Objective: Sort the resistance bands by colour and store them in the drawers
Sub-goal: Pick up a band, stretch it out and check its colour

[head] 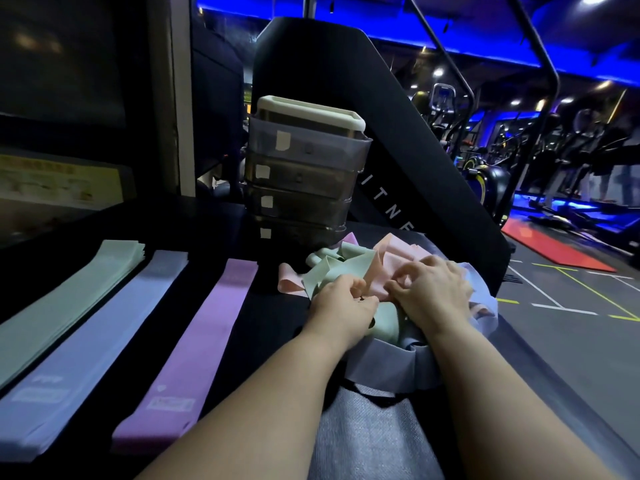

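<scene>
Three flat stacks of bands lie side by side on the dark surface at the left: green [69, 299], pale blue [93, 341] and purple [194, 344]. To their right is a tangled heap of loose bands, with green ones [332, 268], pink ones [391, 261] and pale blue ones [388, 368] mixed together. My left hand [343, 310] and my right hand [433, 292] rest on the heap, both pinching a pink band between them. Behind the heap stands a smoky translucent drawer tower [304, 174] with a cream lid, its drawers closed.
A tall black machine housing [398, 140] rises right behind the drawers. A grey textured mat [367, 431] lies under my forearms. To the right the surface drops to the gym floor [571, 327], with exercise machines further back. A yellow notice [52, 181] hangs at the left.
</scene>
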Motion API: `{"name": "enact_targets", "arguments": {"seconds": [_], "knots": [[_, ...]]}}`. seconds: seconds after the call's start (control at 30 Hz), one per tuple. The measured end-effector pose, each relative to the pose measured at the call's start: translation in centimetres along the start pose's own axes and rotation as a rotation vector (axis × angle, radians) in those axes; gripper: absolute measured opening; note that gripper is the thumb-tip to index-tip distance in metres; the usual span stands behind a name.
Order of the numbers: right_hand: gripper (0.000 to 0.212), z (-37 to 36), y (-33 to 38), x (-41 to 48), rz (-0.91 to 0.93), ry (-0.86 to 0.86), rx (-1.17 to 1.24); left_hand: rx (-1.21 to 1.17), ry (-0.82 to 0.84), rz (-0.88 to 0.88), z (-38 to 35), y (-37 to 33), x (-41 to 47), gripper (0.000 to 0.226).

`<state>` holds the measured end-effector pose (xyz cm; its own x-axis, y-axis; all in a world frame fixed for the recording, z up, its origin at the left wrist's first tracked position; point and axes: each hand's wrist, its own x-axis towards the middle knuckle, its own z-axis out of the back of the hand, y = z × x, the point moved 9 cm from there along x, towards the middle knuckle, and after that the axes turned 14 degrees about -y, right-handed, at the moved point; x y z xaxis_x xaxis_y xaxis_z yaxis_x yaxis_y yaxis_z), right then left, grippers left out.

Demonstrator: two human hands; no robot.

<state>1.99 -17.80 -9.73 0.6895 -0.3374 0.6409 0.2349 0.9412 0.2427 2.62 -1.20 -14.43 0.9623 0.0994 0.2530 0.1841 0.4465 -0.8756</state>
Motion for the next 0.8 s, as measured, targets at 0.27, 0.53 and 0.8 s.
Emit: {"name": "enact_targets", "arguments": {"seconds": [0.27, 0.53, 0.8], "knots": [[0.029, -0.6, 0.3, -0.1, 0.034, 0.039, -0.034, -0.037, 0.037, 0.05, -0.7, 0.5, 0.1, 0.04], [0.012, 3.3, 2.0, -0.2, 0.145, -0.247, 0.342, -0.149, -0.083, -0.035, 1.2, -0.9, 0.6, 0.047], [0.012, 5.8, 4.6, -1.8, 0.218, -0.161, 0.865, -0.383, -0.101, -0.076, 2.3, -2.1, 0.4, 0.017]]}}
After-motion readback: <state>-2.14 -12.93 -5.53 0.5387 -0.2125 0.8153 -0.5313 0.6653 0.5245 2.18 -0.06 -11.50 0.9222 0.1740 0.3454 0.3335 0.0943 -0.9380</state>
